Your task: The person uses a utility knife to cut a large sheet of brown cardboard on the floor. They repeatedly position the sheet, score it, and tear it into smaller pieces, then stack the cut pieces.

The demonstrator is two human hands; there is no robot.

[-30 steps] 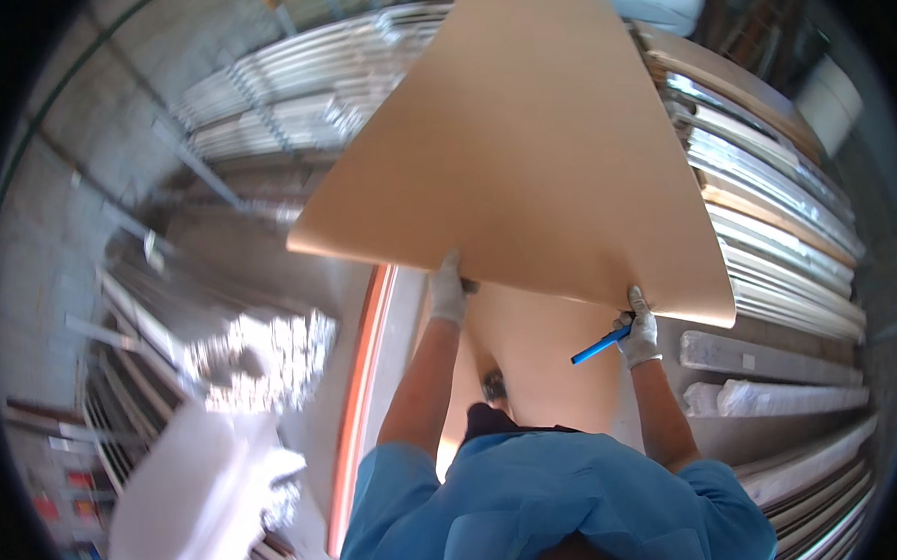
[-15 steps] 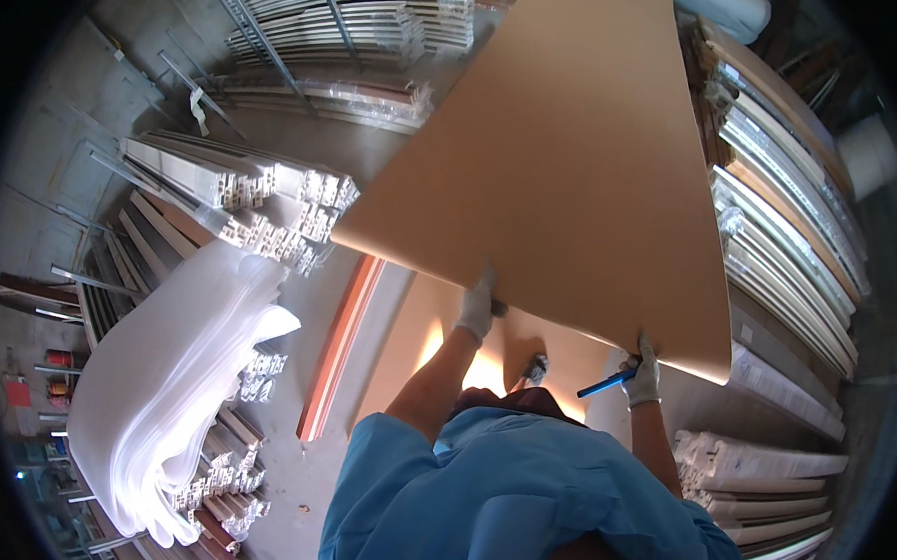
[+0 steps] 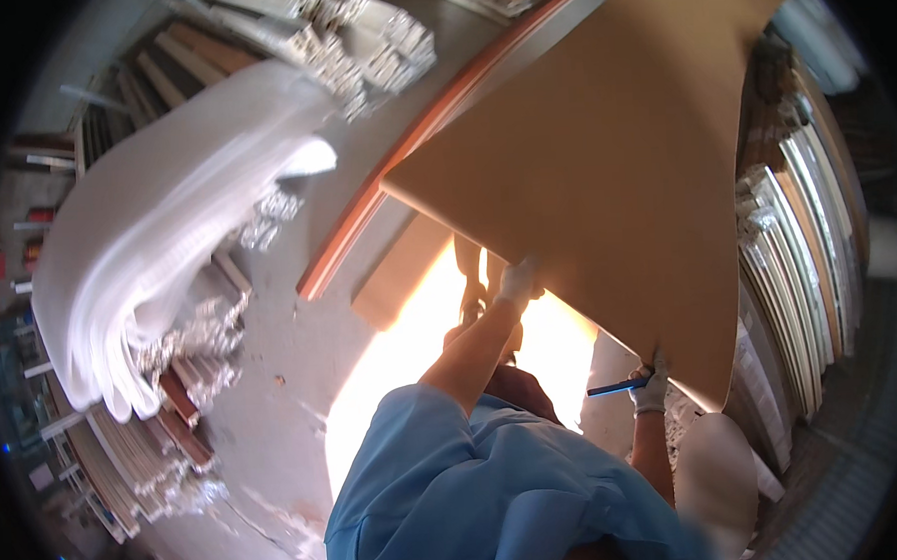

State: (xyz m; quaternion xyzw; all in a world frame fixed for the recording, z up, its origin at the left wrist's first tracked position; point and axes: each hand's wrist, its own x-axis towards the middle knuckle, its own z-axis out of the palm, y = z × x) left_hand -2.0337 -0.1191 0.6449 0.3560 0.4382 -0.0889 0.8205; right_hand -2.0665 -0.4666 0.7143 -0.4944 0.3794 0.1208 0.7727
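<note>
A large brown sheet (image 3: 584,164), smooth and slightly bowed, stretches away from me toward the upper right. On its near edge, my left hand (image 3: 514,283) in a whitish glove is closed, with the fingers partly behind the sheet. Further right along that edge, my gloved right hand (image 3: 651,389) grips the sheet near its near right corner. A slim blue tool (image 3: 618,386) sticks out leftward from the right hand; its exact kind is unclear.
A long reddish-brown profile (image 3: 413,146) lies on the floor beyond the sheet's left corner. White foam sheeting (image 3: 166,222) drapes over racked profiles at the left. Stacked, wrapped panels (image 3: 783,265) line the right. Strong sunlight (image 3: 383,393) glares off the floor by me.
My view has turned and shifted. The sheet, still in both hands, now overlaps the reddish profile. My left hand sits further right in view, and the floor glare is larger.
</note>
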